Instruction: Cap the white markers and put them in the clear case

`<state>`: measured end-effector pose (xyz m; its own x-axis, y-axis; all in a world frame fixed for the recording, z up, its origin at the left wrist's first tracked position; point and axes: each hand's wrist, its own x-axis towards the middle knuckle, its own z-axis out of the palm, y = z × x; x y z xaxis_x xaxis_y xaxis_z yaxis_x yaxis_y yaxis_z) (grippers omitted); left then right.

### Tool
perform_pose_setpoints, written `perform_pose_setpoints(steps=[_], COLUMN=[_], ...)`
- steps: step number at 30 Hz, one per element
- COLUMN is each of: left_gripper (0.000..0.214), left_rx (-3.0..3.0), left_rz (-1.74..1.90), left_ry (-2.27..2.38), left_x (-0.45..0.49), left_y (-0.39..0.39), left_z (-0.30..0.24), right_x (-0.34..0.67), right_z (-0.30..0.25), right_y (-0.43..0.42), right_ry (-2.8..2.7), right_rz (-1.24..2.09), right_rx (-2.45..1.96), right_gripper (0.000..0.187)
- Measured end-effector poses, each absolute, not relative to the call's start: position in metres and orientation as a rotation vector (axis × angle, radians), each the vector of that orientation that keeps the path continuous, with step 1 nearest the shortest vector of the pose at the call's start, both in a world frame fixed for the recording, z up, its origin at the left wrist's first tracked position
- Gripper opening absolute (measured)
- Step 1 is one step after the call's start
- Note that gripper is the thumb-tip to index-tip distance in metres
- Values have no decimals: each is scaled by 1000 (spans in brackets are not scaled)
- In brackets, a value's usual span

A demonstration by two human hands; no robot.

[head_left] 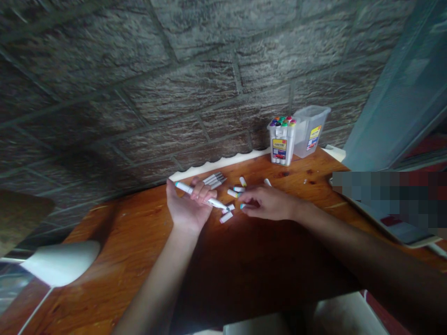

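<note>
My left hand [195, 204] is palm up, fingers curled over a white marker [185, 187] with a light blue end. The marker slants down to the right, and its dark tip is bare. Close by on the right, my right hand [267, 203] has thumb and fingers bent together around a small blue-ended marker cap [242, 206], mostly hidden by the fingers. Between and behind the hands lie several loose white caps, among them a pink-ended cap [226, 217] and a yellow-banded cap [233, 193]. Several uncapped markers [214, 179] lie side by side beyond my left hand.
A clear box full of markers [282, 144] stands at the back by the stone wall [209, 93], beside a second clear container [310, 132]. A white lamp [64, 263] is at left on the wooden table [139, 237]. A tablet-like object [394, 228], partly blurred, lies at right.
</note>
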<state>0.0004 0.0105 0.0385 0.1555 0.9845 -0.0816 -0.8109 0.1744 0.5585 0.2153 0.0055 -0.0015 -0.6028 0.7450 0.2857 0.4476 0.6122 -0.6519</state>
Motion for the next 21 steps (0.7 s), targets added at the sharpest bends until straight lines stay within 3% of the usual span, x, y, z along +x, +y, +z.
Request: perform_pose_setpoints(steps=[9,21], left_gripper=[54,46], left_rx=[434,534], left_rz=[1448,1499], left_ry=[416,398], left_x=[-5,3], left_y=[14,9], left_z=[36,38], right_x=[211,195], right_z=[7,-1], right_y=[8,1], right_ry=[-1566,-1427], right_rz=[1279,1466], right_rx=[-752,-725], right_gripper=[20,28])
